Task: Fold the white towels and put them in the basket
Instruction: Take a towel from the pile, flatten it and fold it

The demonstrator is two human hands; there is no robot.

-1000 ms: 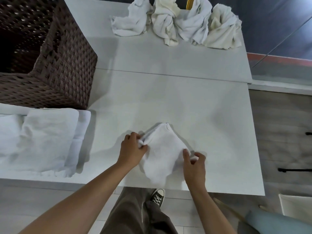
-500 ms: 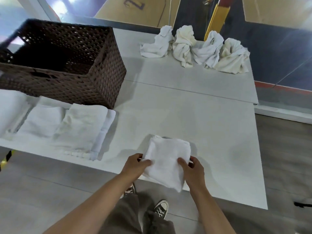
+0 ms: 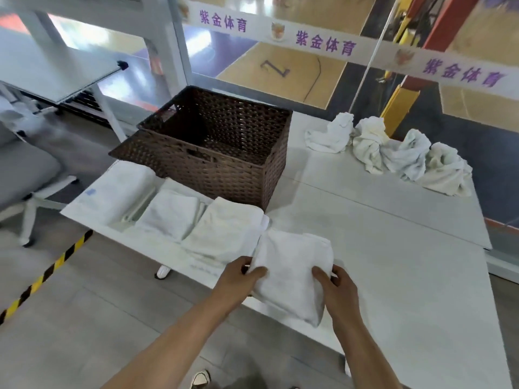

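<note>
In the head view, the left hand and the right hand both hold one folded towel, each hand closed on its own side with the thumb on top. The towel is at the near edge of the white table, and its lower corner hangs past that edge. Just to the left of it lie three folded towels in a row on the table, and the nearest one almost touches the held towel. Behind this row stands the brown woven basket; as far as I can see inside, it has no towel in it yet. At the far right side of the table, well apart from the hands, wait the crumpled towels, not folded. I think the risk is that the fold opens while the towel is carried, because the hanging corner is free and only the two sides are pinched. The towel could also push the neighbouring folded one and spoil the row.
</note>
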